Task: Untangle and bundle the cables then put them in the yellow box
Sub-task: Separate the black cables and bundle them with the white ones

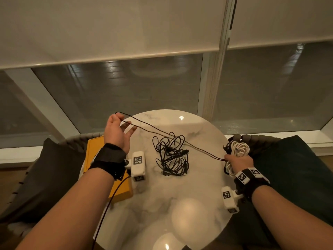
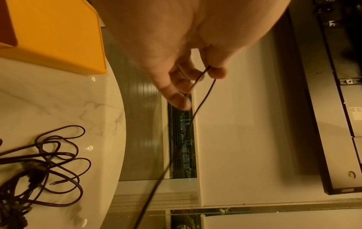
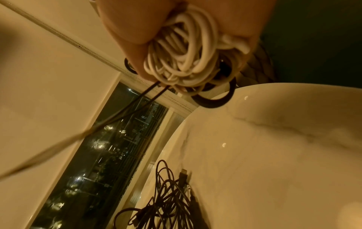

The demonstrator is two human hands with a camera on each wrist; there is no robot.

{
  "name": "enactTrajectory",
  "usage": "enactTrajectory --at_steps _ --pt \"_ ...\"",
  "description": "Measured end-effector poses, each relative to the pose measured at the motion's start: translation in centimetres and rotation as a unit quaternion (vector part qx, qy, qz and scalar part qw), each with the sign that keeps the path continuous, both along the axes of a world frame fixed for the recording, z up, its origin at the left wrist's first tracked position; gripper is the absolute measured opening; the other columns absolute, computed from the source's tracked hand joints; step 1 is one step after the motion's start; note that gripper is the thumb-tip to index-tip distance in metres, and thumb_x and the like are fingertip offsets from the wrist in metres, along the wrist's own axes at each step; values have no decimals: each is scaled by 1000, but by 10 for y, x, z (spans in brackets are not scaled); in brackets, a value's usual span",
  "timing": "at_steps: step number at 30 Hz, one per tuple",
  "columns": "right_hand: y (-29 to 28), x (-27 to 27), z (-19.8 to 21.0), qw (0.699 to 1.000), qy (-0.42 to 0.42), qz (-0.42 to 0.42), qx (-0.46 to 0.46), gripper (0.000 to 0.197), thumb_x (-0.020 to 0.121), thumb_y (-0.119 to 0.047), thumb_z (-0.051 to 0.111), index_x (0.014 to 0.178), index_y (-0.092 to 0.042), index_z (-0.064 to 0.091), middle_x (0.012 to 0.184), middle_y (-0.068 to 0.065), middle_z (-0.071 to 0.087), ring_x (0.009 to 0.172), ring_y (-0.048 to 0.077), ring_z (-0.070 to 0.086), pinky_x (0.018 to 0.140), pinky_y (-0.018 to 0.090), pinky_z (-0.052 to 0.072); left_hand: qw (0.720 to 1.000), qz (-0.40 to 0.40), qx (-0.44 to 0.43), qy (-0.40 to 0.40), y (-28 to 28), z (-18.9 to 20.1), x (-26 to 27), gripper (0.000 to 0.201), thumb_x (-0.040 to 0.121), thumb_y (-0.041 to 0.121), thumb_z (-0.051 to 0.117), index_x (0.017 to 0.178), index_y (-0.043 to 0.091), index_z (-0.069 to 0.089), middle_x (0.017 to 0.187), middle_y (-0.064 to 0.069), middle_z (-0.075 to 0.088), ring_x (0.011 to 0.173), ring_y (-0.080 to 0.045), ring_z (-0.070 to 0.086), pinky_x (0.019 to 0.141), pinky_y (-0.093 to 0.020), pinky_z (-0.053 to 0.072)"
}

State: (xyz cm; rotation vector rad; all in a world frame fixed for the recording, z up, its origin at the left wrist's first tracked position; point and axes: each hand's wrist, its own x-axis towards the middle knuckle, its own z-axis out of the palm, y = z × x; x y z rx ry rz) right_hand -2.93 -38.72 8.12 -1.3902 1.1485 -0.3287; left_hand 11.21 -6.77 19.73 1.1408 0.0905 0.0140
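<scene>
Two hands work one thin black cable [image 1: 173, 139], drawn as a doubled strand across the middle of the head view. The left hand [image 1: 117, 134], left of centre, has the cable's loop caught between thumb and forefinger, its other fingers [image 2: 177, 99] spread loosely. The right hand [image 1: 237, 162], at the right edge of the round marble surface [image 1: 203, 177], has its fingers wrapped round a coiled white cable bundle [image 1: 239, 148] with dark cable loops [image 3: 213, 100] beneath it; both strands of the thin cable run out of this fist. A tangled heap of black cables [image 1: 172, 156] lies in the centre of the surface, under the stretched strands. The yellow box [image 1: 93, 152] sits at the surface's left edge, mostly behind the left wrist.
</scene>
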Motion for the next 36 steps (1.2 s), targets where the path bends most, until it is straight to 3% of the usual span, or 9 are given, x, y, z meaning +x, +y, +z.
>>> enactTrajectory --at_steps 2,4,6,8,13,17,22,28,36 --pt "1 0 0 1000 3 24 -13 45 82 -5 76 124 0 60 94 11 62 90 26 57 84 38 50 1000 -8 -22 12 -3 0 -3 28 107 35 31 90 24 50 111 0 63 103 -23 63 84 -48 54" --pt "2 2 0 999 5 46 -26 42 82 -4 75 121 2 61 100 14 62 89 25 58 81 36 49 996 -23 -82 20 -7 2 -6 29 107 39 28 90 25 45 102 -4 67 87 -22 69 77 -46 58" --pt "1 3 -1 998 6 58 -31 41 82 -4 75 121 2 62 99 13 61 88 25 58 80 36 48 996 -17 -80 22 -10 4 -8 27 107 37 27 88 25 42 71 1 49 55 -13 46 56 -28 50" --pt "0 3 0 998 -3 66 -23 43 82 -5 75 123 1 60 102 13 61 91 25 58 82 36 48 1000 -19 -18 13 -14 4 -10 28 106 37 28 88 24 45 63 5 29 52 -11 21 45 -23 23" --pt "7 7 12 989 -80 119 -24 39 82 -5 77 118 -4 62 108 14 65 96 26 62 92 40 51 983 -76 165 -12 -31 -7 -27 25 104 23 35 93 16 56 65 7 40 57 -9 31 53 -26 27" --pt "23 10 28 967 -149 200 -56 33 81 -11 79 111 -11 67 106 11 71 95 24 67 82 35 53 956 -142 257 -21 -51 -20 -45 30 106 36 29 89 22 49 69 6 43 58 -9 37 52 -25 34" --pt "56 16 51 939 -236 242 -61 27 81 -8 78 105 -17 72 99 3 76 92 16 72 82 34 57 898 -203 386 -57 -82 -31 -74 36 106 34 26 112 27 61 90 7 52 84 -9 50 76 -32 42" --pt "87 24 62 920 -261 278 -86 21 83 -6 75 99 -18 72 92 3 76 83 10 72 72 28 58 889 -249 372 -100 -100 -35 -81 35 106 25 33 123 17 62 111 2 65 106 -12 59 98 -32 46" --pt "104 30 59 911 -304 279 16 28 84 6 68 109 -5 70 101 16 75 96 27 73 81 35 60 895 -284 327 -105 -90 -40 -69 43 106 22 36 147 36 41 137 15 53 127 -1 48 108 -20 35"
